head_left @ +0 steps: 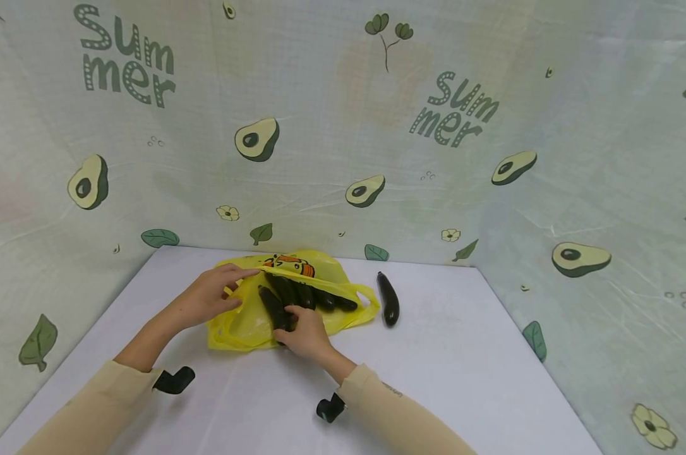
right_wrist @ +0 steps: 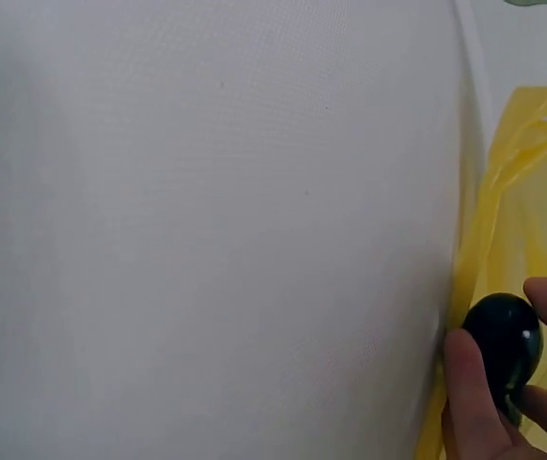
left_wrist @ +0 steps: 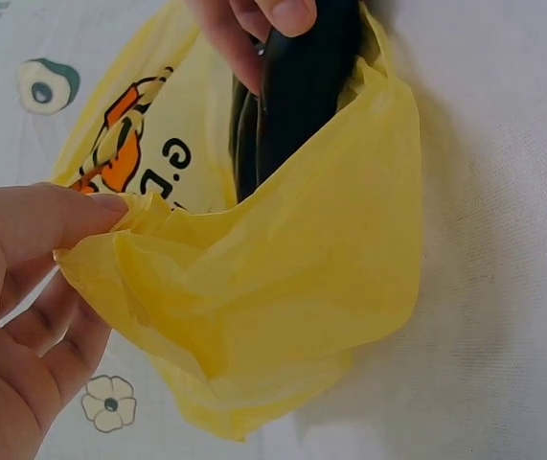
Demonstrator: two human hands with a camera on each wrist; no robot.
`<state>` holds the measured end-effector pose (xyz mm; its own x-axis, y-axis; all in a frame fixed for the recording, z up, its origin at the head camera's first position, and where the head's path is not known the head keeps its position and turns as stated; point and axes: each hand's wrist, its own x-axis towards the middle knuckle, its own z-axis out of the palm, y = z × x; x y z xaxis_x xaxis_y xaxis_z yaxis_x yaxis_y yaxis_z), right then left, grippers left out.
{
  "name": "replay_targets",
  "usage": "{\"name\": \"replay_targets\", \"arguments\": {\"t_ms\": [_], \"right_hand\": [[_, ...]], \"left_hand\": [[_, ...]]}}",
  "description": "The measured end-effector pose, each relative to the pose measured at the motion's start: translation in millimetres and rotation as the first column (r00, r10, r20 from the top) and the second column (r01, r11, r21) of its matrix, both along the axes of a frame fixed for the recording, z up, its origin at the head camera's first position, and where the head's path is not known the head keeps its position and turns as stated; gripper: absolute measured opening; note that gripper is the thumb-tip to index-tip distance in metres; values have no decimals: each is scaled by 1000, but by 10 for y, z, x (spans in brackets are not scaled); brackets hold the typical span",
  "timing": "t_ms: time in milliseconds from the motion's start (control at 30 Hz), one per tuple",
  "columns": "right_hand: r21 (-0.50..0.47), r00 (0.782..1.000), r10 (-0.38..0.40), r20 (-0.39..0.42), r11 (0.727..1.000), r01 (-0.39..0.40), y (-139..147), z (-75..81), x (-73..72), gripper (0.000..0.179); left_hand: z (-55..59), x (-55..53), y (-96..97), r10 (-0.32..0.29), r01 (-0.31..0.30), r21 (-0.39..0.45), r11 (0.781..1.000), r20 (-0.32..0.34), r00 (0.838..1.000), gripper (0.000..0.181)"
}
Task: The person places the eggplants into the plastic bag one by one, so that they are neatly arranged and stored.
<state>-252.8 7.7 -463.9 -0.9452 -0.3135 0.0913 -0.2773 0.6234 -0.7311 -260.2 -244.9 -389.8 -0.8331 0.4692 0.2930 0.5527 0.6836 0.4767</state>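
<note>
A yellow plastic bag [head_left: 243, 322] lies on its side on the table, its mouth facing the person. With thumb and finger, my left hand [head_left: 209, 297] pinches the bag's upper edge and lifts it. My right hand [head_left: 309, 335] grips a dark eggplant [head_left: 270, 302] by its rounded end, at the mouth of the bag. Behind it several more eggplants [head_left: 304, 294] lie side by side inside, partly covered by the yellow plastic. In the right wrist view, fingers surround the glossy end of the held eggplant [right_wrist: 505, 335].
One more eggplant [head_left: 390, 302] lies on the white table [head_left: 445, 366] to the right of the bag. A cloth with avocado prints [head_left: 303, 82] stands behind the table and along both sides. The bag's handle loop [head_left: 368, 300] spreads toward that loose eggplant.
</note>
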Motion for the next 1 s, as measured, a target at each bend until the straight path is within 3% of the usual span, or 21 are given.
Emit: {"name": "replay_targets", "arguments": {"t_ms": [300,600,1000], "right_hand": [[-55,999,30,17,998,-29,40,-24,38,62],[-57,995,-51,-88,997,46,-77,-96,26,54],[-24,978,-138,-154,990,136,-211,-170,-80,48]], "left_hand": [[-20,-17,-8,2,-2,-8,1000,0,1000,70],[-29,-20,-9,2,-2,3,1000,-2,1000,69],[-8,2,9,6,-6,1,1000,18,1000,70]]}}
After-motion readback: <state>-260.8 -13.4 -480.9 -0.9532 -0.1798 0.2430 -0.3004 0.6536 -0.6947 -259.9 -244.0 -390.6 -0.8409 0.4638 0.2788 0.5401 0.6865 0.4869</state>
